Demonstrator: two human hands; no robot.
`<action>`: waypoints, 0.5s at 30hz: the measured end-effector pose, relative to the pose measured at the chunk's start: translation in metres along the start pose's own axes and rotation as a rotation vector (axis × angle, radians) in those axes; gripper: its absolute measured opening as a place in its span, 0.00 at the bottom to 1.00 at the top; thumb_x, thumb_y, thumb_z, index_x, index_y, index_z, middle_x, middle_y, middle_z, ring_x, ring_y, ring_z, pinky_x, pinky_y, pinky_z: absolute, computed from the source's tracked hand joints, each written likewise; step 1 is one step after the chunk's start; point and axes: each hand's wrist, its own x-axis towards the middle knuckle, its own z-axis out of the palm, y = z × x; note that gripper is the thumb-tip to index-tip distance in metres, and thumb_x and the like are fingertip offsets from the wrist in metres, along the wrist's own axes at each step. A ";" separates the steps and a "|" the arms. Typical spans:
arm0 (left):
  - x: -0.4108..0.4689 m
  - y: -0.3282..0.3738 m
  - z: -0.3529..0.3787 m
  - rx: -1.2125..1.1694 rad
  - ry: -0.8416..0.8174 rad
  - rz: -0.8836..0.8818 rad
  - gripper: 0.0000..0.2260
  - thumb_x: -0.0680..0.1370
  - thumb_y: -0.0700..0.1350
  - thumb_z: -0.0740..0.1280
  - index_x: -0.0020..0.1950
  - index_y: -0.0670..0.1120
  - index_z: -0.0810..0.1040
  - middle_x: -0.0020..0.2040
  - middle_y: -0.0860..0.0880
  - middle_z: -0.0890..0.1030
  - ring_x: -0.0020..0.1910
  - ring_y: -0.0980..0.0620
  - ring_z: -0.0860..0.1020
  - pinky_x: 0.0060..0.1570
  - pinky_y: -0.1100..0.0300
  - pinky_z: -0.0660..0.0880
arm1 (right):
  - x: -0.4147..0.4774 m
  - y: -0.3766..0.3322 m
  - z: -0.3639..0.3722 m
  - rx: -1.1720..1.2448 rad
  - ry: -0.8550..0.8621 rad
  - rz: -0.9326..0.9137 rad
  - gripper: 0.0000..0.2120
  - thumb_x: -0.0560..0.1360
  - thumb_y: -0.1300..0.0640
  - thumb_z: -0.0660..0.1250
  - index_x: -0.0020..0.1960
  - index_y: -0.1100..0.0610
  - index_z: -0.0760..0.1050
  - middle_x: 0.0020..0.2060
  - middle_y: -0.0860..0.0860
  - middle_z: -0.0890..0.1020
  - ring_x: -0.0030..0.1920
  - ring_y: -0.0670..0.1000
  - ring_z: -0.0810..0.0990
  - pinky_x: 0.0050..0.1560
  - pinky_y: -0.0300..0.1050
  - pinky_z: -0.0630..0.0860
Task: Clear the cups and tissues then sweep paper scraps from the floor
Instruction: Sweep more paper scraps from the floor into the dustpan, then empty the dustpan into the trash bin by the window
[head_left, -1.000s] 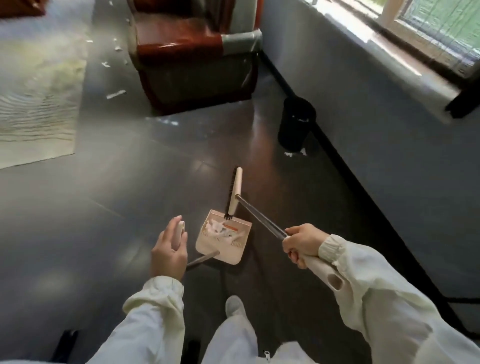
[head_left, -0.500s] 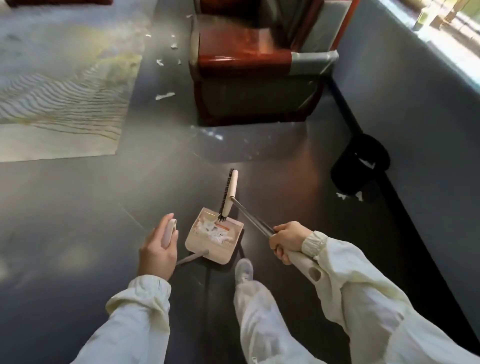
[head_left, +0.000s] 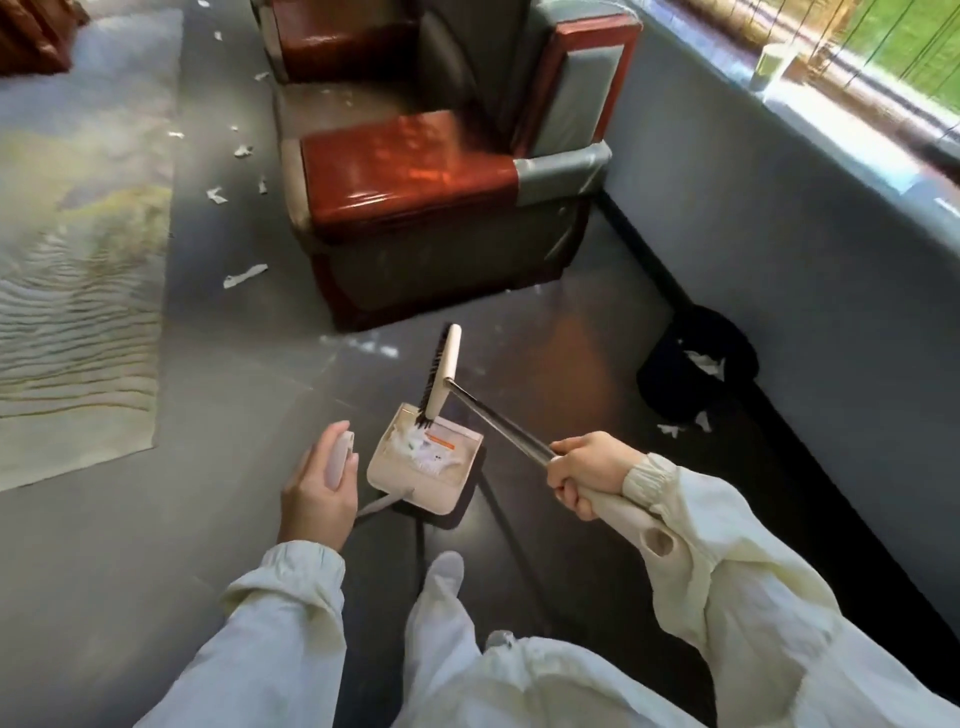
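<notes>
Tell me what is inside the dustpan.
The dustpan holds white paper scraps; the broom dips its bristle tips in at the far edge, and an orange-marked label shows on its floor. Anything beneath the scraps is covered.

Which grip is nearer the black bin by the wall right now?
Right. The right grip, on the broom, is down-left of the bin; the left grip, on the dustpan handle, is farther left, beyond the pan.
</notes>
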 end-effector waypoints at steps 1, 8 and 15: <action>0.019 0.003 0.007 0.008 -0.019 0.011 0.16 0.75 0.36 0.69 0.60 0.48 0.76 0.52 0.45 0.81 0.47 0.46 0.77 0.51 0.68 0.67 | 0.001 -0.007 -0.005 0.029 0.022 0.004 0.20 0.75 0.71 0.59 0.66 0.65 0.69 0.27 0.55 0.69 0.22 0.48 0.66 0.20 0.34 0.65; 0.125 0.043 0.056 -0.064 -0.209 0.165 0.15 0.77 0.41 0.67 0.63 0.50 0.75 0.55 0.46 0.80 0.52 0.43 0.77 0.56 0.56 0.70 | -0.005 -0.022 -0.038 0.297 0.221 0.004 0.24 0.75 0.72 0.59 0.69 0.58 0.65 0.26 0.55 0.68 0.20 0.47 0.66 0.19 0.33 0.65; 0.152 0.099 0.093 -0.196 -0.279 0.326 0.15 0.78 0.43 0.66 0.63 0.54 0.74 0.57 0.47 0.79 0.55 0.46 0.77 0.59 0.57 0.72 | -0.030 0.000 -0.059 0.501 0.395 -0.050 0.25 0.75 0.72 0.59 0.70 0.59 0.64 0.28 0.55 0.68 0.18 0.45 0.67 0.18 0.33 0.65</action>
